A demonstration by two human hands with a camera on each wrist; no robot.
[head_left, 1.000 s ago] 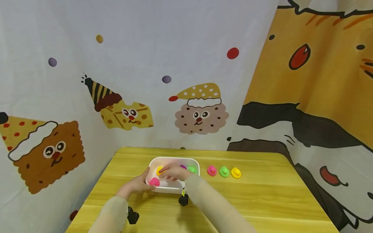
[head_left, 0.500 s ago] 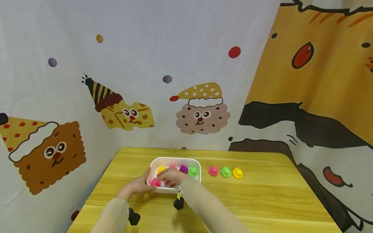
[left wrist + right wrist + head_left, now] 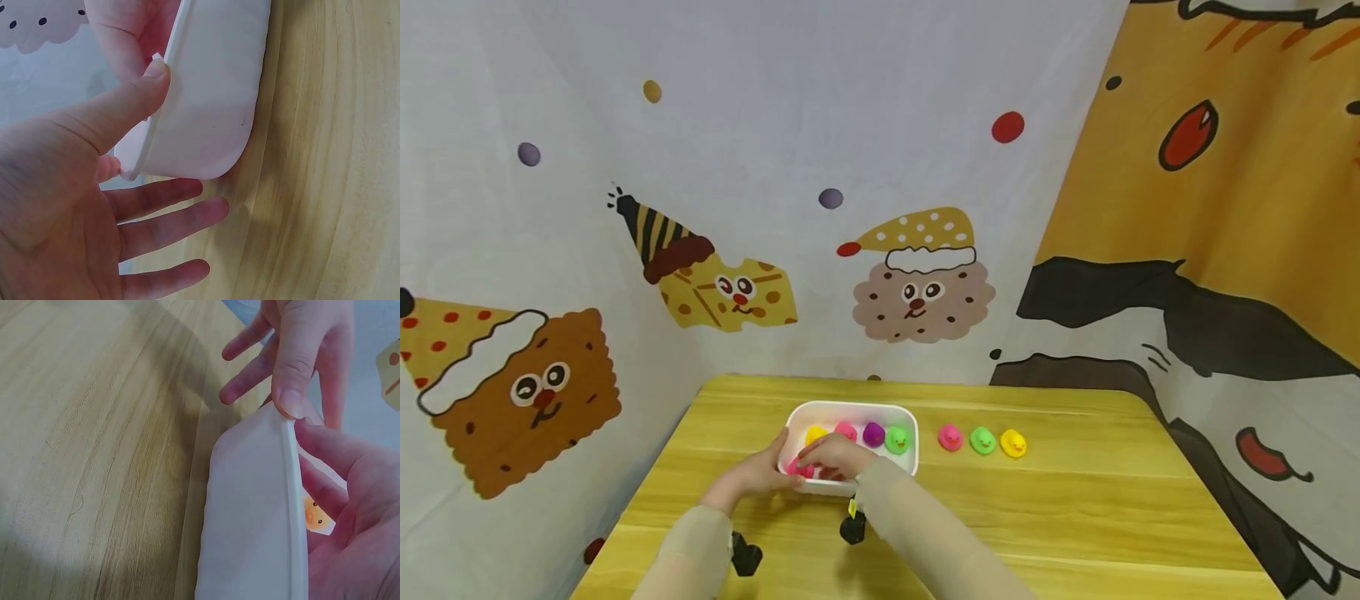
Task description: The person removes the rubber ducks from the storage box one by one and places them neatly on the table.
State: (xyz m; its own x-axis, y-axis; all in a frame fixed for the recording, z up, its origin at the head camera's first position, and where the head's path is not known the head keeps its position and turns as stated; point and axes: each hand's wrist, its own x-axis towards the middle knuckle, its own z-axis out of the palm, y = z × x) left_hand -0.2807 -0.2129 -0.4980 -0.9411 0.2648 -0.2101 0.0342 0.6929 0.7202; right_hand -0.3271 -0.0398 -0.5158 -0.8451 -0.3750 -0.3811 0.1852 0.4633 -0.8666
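Observation:
A white plastic box (image 3: 904, 464) stands on the wooden table, holding several small rubber ducks. My left hand (image 3: 760, 475) grips the box's left end, its thumb on the rim and the other fingers spread outside, as the left wrist view shows. Inside the box, my right hand (image 3: 837, 455) has its fingertips at a pink rubber duck (image 3: 796, 468) in the front left corner. The fingers partly cover that duck, so whether they pinch it is unclear. Near the back wall lie a yellow duck (image 3: 816, 434), another pink duck (image 3: 846, 430), a purple duck (image 3: 873, 433) and a green duck (image 3: 898, 439).
Right of the box, a pink duck (image 3: 951, 437), a green duck (image 3: 982, 440) and a yellow duck (image 3: 1013, 443) stand in a row on the table (image 3: 1075, 508). A cartoon-printed cloth (image 3: 910, 100) hangs behind and beside the table.
My right hand has moved left and toward the front inside the box, reaching the pink duck in the corner. The ducks by the back wall have come into view. My left hand keeps its grip.

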